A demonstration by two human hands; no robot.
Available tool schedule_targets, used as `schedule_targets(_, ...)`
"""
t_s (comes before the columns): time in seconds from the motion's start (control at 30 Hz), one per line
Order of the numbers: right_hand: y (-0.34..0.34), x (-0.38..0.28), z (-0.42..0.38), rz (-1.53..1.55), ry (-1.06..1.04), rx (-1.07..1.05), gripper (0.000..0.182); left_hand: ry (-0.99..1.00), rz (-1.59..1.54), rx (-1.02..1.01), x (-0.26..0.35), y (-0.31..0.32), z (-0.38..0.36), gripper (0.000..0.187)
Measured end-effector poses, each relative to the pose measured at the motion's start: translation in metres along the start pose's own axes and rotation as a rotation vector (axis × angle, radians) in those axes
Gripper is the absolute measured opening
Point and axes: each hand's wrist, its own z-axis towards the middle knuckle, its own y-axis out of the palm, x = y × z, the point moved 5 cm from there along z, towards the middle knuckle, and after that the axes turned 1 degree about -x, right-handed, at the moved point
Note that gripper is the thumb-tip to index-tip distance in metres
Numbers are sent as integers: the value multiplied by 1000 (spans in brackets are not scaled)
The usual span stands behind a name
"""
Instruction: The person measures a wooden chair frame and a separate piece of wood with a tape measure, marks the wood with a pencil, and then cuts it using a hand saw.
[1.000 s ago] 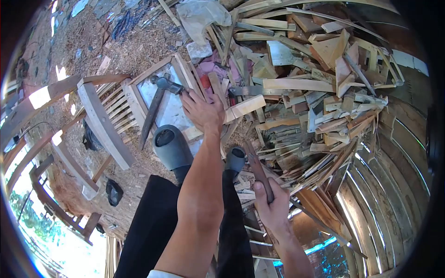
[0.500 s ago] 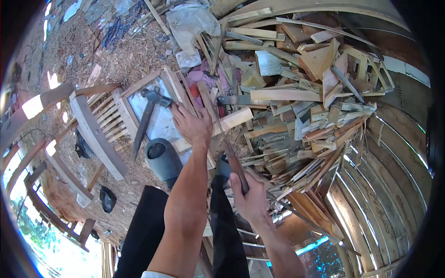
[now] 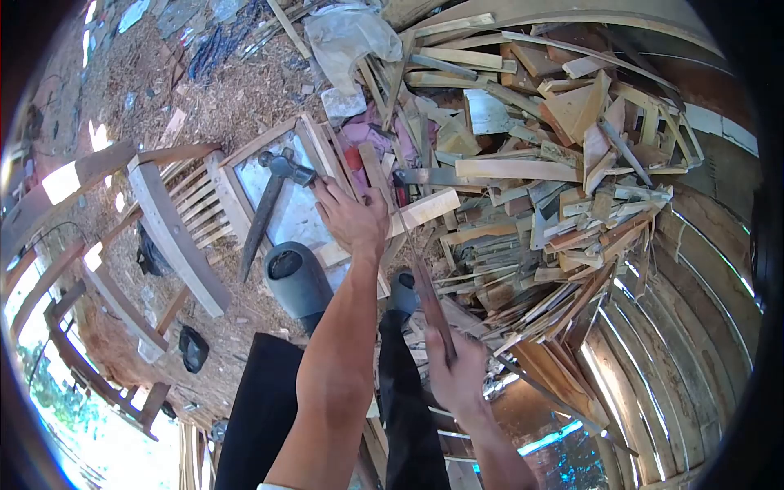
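Observation:
My left hand (image 3: 355, 219) presses down on a light wood strip (image 3: 431, 210), its fingers curled over the inner end and partly hidden. The strip lies across a wooden frame (image 3: 314, 135) with a pale panel. My right hand (image 3: 459, 371) is wrapped round the handle of a handsaw (image 3: 431, 306). The narrow saw blade slants up toward the strip, close beside my left hand; whether its teeth are in the wood cannot be made out. Just beyond my left fingertips, a hammer (image 3: 278, 184) rests on the frame, its dark handle pointing back toward me.
My shoes (image 3: 296, 278) stand by the frame. A large heap of wood offcuts (image 3: 531, 163) fills the right side. On the left are curved wooden furniture parts (image 3: 175, 233). Wood shavings cover the ground, with a plastic sheet (image 3: 351, 37) at the top and a plank wall (image 3: 686, 302) at right.
My right hand has drawn the saw back toward my body. My left hand keeps its place on the strip. The whole view has shifted slightly.

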Motion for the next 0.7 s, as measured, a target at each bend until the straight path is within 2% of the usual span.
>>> schedule_targets(0.03,-4,8,-15,-4,-2,-4,38,-4,7,14,-2,1,-1,64)
schedule_targets(0.1,-12,29,-40,194,208,-42,40,-10,12,17,-7,3,-3,63)
schedule_targets(0.13,-11,23,-29,182,147,-33,42,0,2,29,-5,4,-2,63)
schedule_targets(0.2,2,-4,11,193,-47,118,47,9,18,31,0,3,3,63)
schedule_targets(0.27,18,-13,70,51,54,35,53,19,27,17,9,2,-8,63)
schedule_targets(0.33,33,-18,117,8,34,46,56,-69,-14,-33,4,3,-1,65)
schedule_targets(0.37,36,-18,118,25,23,53,56,-53,-13,-18,4,1,5,65)
schedule_targets(0.47,34,-1,79,66,-133,74,51,-53,-26,-17,4,-3,-2,65)
schedule_targets(0.6,-24,-2,-40,143,-34,87,35,-32,-21,-4,-2,-1,-5,63)
schedule_targets(0.7,-21,7,-34,56,37,-3,31,13,-11,78,12,-6,5,54)
